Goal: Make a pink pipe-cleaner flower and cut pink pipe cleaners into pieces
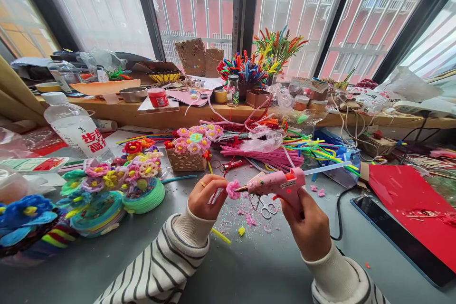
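Observation:
My left hand (206, 195) is closed in a pinch on a small pink pipe-cleaner flower (233, 189), held a little above the grey table (249, 266). My right hand (306, 225) is wrapped round the grip of a pink glue gun (280, 184). The gun's nozzle tip touches the right side of the flower. A clear glue stick pokes out of the gun's back toward the right. Small scissors (265, 206) lie on the table just below the gun. Both of my sleeves are white with dark stripes.
Finished pipe-cleaner flower baskets (142, 180) crowd the left, with a plastic bottle (76, 126) behind them. A woven basket of pink flowers (188, 152) and loose pipe cleaners (270, 154) lie behind my hands. At right lie a red sheet (409, 204) and a dark phone (395, 240).

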Motion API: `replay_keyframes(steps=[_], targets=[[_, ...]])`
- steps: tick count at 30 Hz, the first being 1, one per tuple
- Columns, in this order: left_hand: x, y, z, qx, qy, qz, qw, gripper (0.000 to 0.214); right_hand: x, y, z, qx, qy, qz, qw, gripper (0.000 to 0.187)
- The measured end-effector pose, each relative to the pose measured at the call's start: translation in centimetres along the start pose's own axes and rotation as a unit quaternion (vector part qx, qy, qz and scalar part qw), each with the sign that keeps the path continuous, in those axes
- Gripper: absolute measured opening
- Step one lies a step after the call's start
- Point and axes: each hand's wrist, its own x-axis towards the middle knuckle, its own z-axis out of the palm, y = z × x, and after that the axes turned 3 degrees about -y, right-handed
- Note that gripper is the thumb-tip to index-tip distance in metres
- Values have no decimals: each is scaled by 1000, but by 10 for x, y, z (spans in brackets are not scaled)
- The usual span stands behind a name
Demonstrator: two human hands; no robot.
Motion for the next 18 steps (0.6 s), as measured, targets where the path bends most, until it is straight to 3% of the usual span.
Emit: replay_keyframes(steps=[18], targets=[[0,-1,0,-6,1,11,1000,12,-1,1,1,8,16,-5,1000,31]])
